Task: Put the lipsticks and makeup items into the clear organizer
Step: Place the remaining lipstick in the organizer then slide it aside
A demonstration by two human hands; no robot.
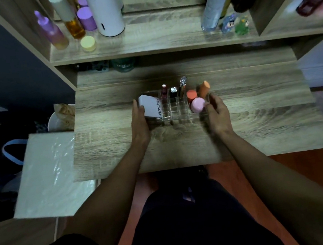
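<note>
The clear organizer [175, 107] sits mid-worktop [261, 124], with lipsticks [173, 93] upright in its back cells and an orange sponge [204, 89] at its right end. My left hand [140, 121] lies flat and open against the white box [151, 108] at its left end. My right hand [216, 112] touches the organizer's right end beside the pink cap [198, 105], fingers loosely curled, grip closed on nothing.

Between the hands, the organizer [177, 109] was clear glossy plastic. Beneath them, the tabletop [241, 131] showed matt grained wood. Left of the left hand [140, 121], plastic film [52, 170] looked shiny.
</note>
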